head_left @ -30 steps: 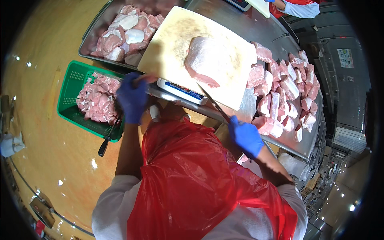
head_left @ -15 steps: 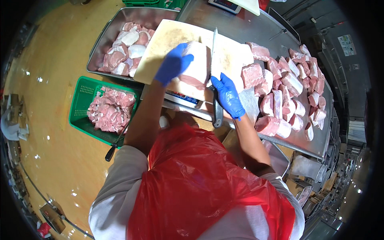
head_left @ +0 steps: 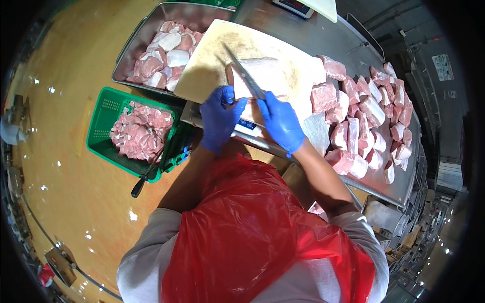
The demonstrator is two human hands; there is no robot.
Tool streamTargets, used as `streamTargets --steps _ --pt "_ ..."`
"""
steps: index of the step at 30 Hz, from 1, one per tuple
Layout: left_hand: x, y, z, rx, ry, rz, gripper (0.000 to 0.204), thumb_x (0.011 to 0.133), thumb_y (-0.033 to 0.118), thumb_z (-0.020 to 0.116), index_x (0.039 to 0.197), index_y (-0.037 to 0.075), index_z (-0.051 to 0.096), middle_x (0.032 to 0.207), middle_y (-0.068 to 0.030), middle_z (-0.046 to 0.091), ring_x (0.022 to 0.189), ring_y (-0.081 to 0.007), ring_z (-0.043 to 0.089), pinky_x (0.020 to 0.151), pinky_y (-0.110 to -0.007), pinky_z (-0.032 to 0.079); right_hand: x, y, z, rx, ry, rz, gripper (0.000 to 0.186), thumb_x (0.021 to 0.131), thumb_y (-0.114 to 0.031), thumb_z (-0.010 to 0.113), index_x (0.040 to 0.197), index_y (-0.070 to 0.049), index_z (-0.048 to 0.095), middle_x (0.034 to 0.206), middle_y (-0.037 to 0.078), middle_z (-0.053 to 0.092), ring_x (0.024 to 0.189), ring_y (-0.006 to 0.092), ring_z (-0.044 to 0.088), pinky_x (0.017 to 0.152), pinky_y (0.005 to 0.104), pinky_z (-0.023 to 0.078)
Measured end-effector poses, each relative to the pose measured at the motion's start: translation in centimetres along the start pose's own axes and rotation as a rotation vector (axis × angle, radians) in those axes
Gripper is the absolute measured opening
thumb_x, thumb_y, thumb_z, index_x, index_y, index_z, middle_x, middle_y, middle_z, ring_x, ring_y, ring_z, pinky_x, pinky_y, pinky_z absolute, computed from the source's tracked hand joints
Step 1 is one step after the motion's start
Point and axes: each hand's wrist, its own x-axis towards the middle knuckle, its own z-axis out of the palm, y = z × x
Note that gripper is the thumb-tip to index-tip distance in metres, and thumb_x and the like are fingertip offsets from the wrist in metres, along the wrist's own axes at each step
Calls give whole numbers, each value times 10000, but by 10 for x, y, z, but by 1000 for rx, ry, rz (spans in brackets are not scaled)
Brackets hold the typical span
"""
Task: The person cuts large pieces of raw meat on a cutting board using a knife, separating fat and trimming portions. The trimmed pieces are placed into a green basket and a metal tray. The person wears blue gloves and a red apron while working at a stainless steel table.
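My right hand [head_left: 279, 120], in a blue glove, grips a knife [head_left: 243, 71] by its handle. The blade slants up and left across a block of pork [head_left: 260, 76], its pale fat side upward. This block lies on a worn cream cutting board [head_left: 204, 55]. By the block's near left corner is my left hand [head_left: 221, 115], also gloved in blue, its fingers curled in and thumb bent. Whatever its fingertips hold, if anything, is hidden. Below the board's near edge, the panel of a scale [head_left: 246, 124] shows between my hands.
Pork chunks [head_left: 371, 111] cover the steel table [head_left: 399, 189] to the right. Left of the board, a steel tub [head_left: 123, 68] holds pale pieces. A green crate [head_left: 96, 132] of trimmings stands nearer, a black-handled tool [head_left: 137, 186] at its rim. Another scale [head_left: 293, 7] sits at the back.
The pork block has turned to lie more crosswise. My left hand came off its top toward me. The knife swung from near upright to slanting left over the meat.
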Motion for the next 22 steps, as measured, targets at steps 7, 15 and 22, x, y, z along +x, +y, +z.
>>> streamTargets --steps 7,15,22 --pt "-9 -17 7 228 87 76 81 761 76 752 750 40 680 621 -71 630 557 -135 594 586 -303 494 14 -6 7 -194 -85 -156 178 1009 -195 499 1113 -50 506 901 262 669 788 481 648 704 552 506" --pt "-18 -20 -16 100 170 50 118 794 116 748 792 55 647 713 -110 641 624 -299 646 607 -388 517 -74 119 -74 -691 -356 -181 249 912 -103 563 1152 -65 512 871 216 658 728 408 675 590 491 536" --pt "0 -8 23 36 54 -37 417 837 175 828 1176 59 616 980 -96 709 778 -305 687 724 -358 546 -27 37 -56 -356 -63 -248 156 999 -212 560 1049 -71 516 809 209 646 710 419 661 612 513 513"
